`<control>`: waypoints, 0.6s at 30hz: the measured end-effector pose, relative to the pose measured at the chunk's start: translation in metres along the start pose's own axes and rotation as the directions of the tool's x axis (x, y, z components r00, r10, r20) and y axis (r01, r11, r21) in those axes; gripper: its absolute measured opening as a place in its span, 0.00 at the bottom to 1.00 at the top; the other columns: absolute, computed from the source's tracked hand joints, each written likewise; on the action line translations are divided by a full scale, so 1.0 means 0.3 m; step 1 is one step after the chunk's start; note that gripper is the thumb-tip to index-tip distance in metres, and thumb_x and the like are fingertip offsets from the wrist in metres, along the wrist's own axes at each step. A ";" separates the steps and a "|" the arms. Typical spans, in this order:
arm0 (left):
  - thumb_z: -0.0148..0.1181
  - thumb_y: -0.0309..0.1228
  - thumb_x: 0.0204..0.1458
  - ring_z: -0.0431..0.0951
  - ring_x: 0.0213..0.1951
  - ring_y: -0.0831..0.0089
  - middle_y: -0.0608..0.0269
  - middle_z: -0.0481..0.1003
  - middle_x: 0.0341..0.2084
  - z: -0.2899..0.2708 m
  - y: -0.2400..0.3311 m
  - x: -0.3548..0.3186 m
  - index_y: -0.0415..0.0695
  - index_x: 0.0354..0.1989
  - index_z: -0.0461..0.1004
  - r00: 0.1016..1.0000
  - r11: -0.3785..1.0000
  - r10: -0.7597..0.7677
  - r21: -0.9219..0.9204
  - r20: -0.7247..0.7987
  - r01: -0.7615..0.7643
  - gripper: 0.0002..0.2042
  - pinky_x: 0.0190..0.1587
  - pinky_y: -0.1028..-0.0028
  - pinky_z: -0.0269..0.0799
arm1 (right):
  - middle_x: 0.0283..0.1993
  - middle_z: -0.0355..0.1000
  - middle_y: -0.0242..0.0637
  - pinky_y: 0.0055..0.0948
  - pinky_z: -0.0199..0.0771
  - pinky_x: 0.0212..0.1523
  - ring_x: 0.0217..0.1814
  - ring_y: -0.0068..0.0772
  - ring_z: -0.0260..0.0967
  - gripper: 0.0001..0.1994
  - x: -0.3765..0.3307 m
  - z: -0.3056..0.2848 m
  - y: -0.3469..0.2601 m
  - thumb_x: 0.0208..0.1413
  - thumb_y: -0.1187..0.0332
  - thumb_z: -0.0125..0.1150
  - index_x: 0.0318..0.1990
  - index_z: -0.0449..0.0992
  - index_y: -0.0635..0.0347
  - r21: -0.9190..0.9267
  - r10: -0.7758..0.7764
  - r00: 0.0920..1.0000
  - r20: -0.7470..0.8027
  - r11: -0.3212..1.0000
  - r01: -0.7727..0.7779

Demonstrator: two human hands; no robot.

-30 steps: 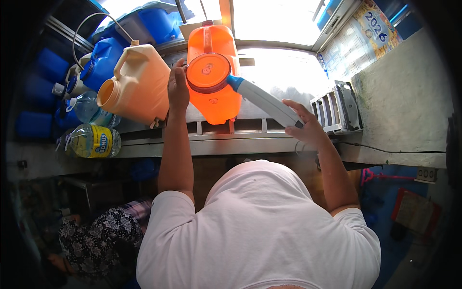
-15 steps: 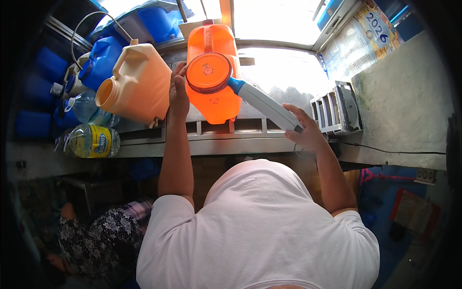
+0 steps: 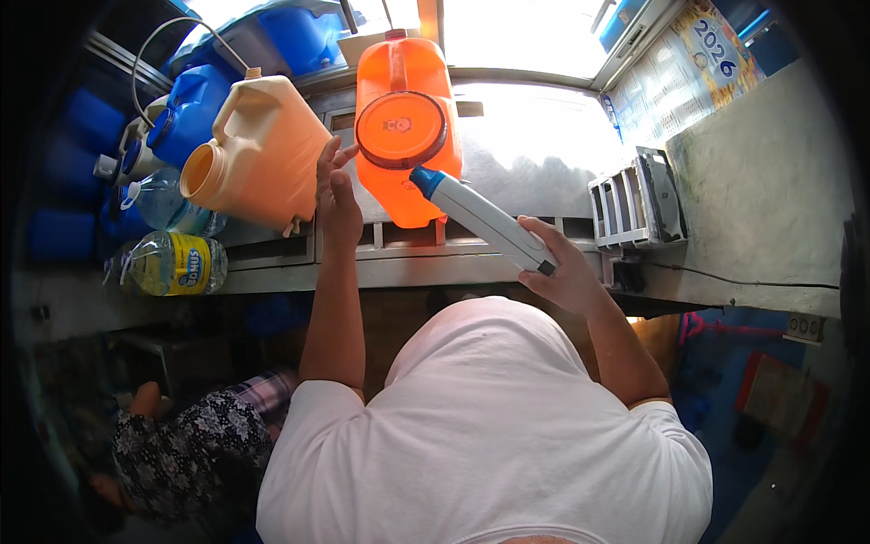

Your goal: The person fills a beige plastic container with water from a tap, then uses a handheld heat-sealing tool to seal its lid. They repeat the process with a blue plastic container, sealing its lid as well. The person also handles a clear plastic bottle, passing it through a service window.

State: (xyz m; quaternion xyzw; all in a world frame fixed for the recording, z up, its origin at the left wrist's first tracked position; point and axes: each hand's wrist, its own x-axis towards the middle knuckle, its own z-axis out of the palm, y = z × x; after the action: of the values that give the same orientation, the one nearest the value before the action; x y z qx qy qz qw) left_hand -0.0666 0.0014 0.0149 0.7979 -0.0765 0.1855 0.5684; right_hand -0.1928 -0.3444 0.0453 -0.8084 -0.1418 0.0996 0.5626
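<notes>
A bright orange jug [image 3: 410, 190] stands in front of me on the counter, its large round orange lid [image 3: 399, 127] facing me. My right hand [image 3: 564, 272] is closed around the rear end of a long white handheld device [image 3: 489, 222]. The device's blue tip [image 3: 426, 179] points up at the lower edge of the lid; I cannot tell whether it touches. My left hand [image 3: 339, 201] is beside the lid, its fingers apart and a fingertip at the lid's left edge. Left of that hand is a peach-coloured jug [image 3: 272, 154] with an uncapped wide mouth.
Clear plastic bottles [image 3: 177, 265] and blue containers [image 3: 195, 100] crowd the left side. A slotted metal frame [image 3: 625, 208] stands at the right, by a concrete ledge [image 3: 770, 172] with a black cable [image 3: 743, 284]. Another person in a floral top [image 3: 204, 444] is at lower left.
The device's blue tip has gone from the lid's right edge to below the lid, as my right hand moved left and slightly down. The orange jug has shifted slightly right. My left fingers have spread.
</notes>
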 end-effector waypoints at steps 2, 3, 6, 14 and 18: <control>0.32 0.69 0.62 0.62 0.68 0.63 0.50 0.67 0.64 0.007 -0.005 0.026 0.38 0.73 0.52 0.998 0.998 0.059 -0.021 0.024 -0.059 0.46 0.72 0.62 0.49 | 0.62 0.67 0.40 0.33 0.64 0.64 0.63 0.32 0.65 0.41 -0.010 0.056 -0.019 0.47 0.76 0.71 0.71 0.61 0.52 0.065 0.006 0.999 0.037 0.998 -0.008; 0.32 0.69 0.62 0.61 0.68 0.63 0.49 0.65 0.65 0.014 -0.012 0.057 0.38 0.73 0.51 0.997 0.997 0.073 -0.035 0.015 -0.072 0.46 0.72 0.62 0.48 | 0.62 0.67 0.40 0.33 0.64 0.64 0.63 0.33 0.65 0.41 -0.010 0.076 -0.027 0.47 0.77 0.71 0.71 0.61 0.54 0.041 -0.020 0.999 0.049 0.999 0.018; 0.33 0.70 0.61 0.60 0.70 0.63 0.49 0.63 0.67 0.064 -0.044 0.142 0.38 0.74 0.49 0.997 0.955 -0.006 -0.296 0.081 0.030 0.47 0.73 0.62 0.48 | 0.61 0.68 0.41 0.33 0.64 0.64 0.63 0.33 0.66 0.40 -0.011 0.092 -0.046 0.47 0.77 0.70 0.71 0.61 0.53 -0.020 -0.066 0.997 0.050 0.998 0.067; 0.34 0.67 0.63 0.58 0.71 0.59 0.49 0.60 0.69 -0.014 -0.057 0.004 0.44 0.74 0.52 0.995 0.988 -0.012 -0.151 0.095 0.027 0.42 0.71 0.62 0.52 | 0.58 0.71 0.43 0.32 0.70 0.57 0.57 0.31 0.70 0.36 -0.019 0.015 -0.011 0.51 0.72 0.67 0.70 0.62 0.54 -0.053 0.115 0.947 -0.300 0.989 -0.137; 0.35 0.68 0.62 0.58 0.71 0.60 0.47 0.60 0.68 0.003 -0.047 0.046 0.44 0.74 0.50 0.991 0.976 0.017 -0.218 0.135 0.013 0.43 0.71 0.62 0.52 | 0.59 0.72 0.44 0.32 0.70 0.58 0.58 0.32 0.71 0.37 -0.039 0.111 -0.023 0.51 0.72 0.69 0.70 0.62 0.54 -0.112 0.010 0.968 -0.250 0.993 -0.040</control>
State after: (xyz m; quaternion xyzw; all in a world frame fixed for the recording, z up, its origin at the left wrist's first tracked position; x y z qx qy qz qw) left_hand -0.0490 0.0067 0.0076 0.7412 -0.1357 0.1218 0.6461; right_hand -0.2155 -0.3168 0.0403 -0.8476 -0.0654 -0.0040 0.5266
